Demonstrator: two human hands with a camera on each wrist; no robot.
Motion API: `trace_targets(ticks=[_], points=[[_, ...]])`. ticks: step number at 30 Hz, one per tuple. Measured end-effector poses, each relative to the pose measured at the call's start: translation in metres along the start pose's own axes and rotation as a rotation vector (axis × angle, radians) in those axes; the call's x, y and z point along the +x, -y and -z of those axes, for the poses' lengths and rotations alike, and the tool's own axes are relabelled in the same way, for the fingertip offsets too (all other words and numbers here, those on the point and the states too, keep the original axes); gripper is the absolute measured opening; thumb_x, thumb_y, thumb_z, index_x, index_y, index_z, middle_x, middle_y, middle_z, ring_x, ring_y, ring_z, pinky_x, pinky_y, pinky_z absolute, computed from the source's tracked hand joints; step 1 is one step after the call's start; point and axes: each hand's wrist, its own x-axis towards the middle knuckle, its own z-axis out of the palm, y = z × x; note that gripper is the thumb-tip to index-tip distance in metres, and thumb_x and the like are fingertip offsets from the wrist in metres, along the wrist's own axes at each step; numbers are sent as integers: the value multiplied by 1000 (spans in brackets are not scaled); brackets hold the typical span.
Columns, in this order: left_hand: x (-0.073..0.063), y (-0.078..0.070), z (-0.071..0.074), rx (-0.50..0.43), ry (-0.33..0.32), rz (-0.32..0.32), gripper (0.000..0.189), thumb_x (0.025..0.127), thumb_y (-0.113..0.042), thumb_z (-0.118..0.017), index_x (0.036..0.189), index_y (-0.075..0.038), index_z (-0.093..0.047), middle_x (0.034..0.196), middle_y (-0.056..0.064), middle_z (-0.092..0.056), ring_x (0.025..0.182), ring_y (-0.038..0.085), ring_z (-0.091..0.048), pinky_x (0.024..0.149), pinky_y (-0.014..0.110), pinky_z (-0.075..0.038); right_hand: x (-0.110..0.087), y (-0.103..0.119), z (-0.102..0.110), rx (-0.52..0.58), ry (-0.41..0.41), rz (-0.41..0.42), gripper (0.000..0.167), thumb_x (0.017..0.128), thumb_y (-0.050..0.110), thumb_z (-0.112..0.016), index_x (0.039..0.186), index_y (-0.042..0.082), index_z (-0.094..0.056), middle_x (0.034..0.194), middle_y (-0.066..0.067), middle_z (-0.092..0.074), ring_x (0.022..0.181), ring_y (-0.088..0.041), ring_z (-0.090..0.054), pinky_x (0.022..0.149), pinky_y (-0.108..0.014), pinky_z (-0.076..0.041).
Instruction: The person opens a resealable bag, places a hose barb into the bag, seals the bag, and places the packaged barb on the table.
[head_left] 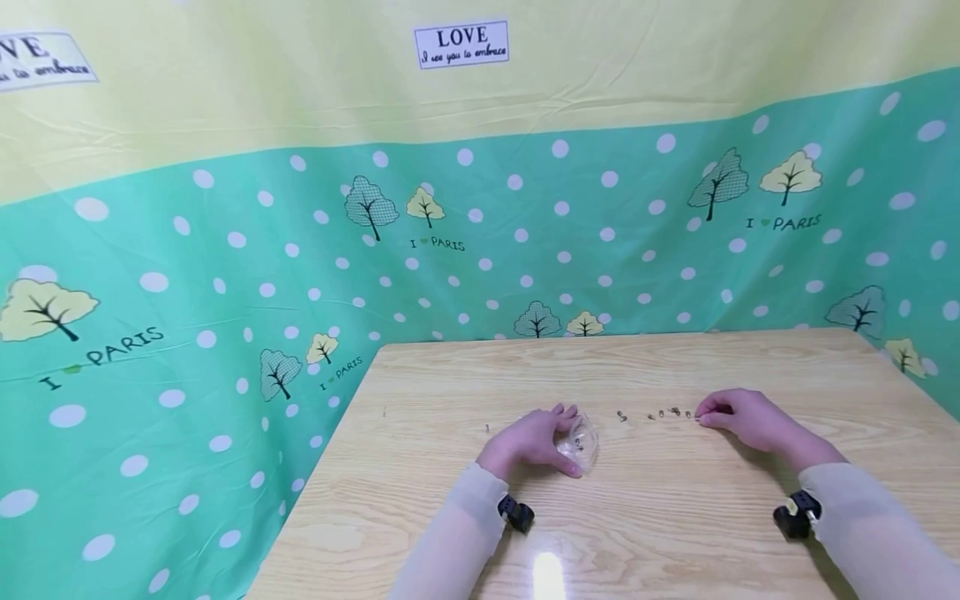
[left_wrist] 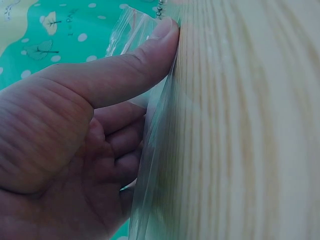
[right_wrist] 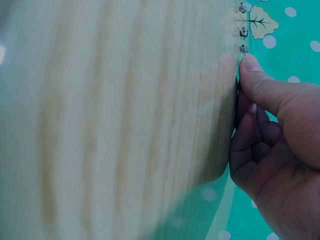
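Observation:
My left hand (head_left: pixel 528 437) rests on the tabletop and holds a small clear plastic bag (head_left: pixel 587 446) between its thumb and fingers. A few tiny dark pieces show inside the bag. The thumb presses along the bag's edge (left_wrist: pixel 145 165) in the left wrist view. My right hand (head_left: pixel 753 419) is at the right end of a row of small metal pieces (head_left: pixel 675 412). Its thumb and forefinger pinch at a tiny piece, mostly hidden by the fingertips. In the right wrist view, a shiny metal piece (right_wrist: pixel 243 49) lies just beyond the thumb tip.
A wooden table (head_left: pixel 420 508) spans the work area. One small dark piece (head_left: pixel 622 416) lies between bag and row; another tiny one (head_left: pixel 487 428) lies left of my left hand. A green and yellow patterned cloth (head_left: pixel 450 192) hangs behind and to the sides.

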Motion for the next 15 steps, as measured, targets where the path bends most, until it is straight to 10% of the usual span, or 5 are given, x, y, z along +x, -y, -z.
trace_targets(ticks=[15], points=[[1, 1, 0, 8, 5, -7, 97, 81, -37, -95, 162, -16, -47, 173, -5, -32, 162, 18, -22, 131, 38, -20, -4, 2, 0, 63, -60, -59, 20, 105, 19, -70, 110, 1, -77, 116, -25, -73, 118, -54, -61, 101, -72, -45]])
